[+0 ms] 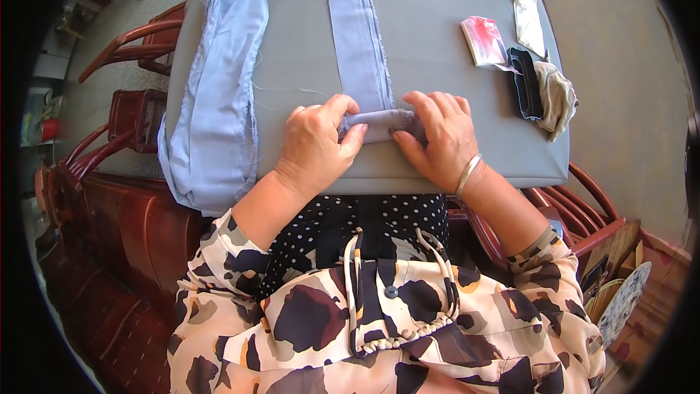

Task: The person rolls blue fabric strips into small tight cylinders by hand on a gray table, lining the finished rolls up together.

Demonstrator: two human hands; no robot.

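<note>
A long strip of light blue-grey fabric (356,36) with a frayed right edge runs down the middle of the grey-covered table toward me. Its near end is wound into a roll (379,125) close to the table's front edge. My left hand (319,135) grips the roll's left end between thumb and fingers. At the other end, my right hand (440,130), with a bangle at the wrist, holds the roll the same way. Left of the strip lies a wide heap of pale blue fabric (222,102) with frayed edges, hanging over the table's front left corner.
On the table's right side lie a red and white packet (483,41), a white pouch (529,20), a black open case (525,82) and a crumpled beige cloth (555,98). Dark red wooden chairs (138,120) stand at the left. Cardboard (649,284) sits at lower right.
</note>
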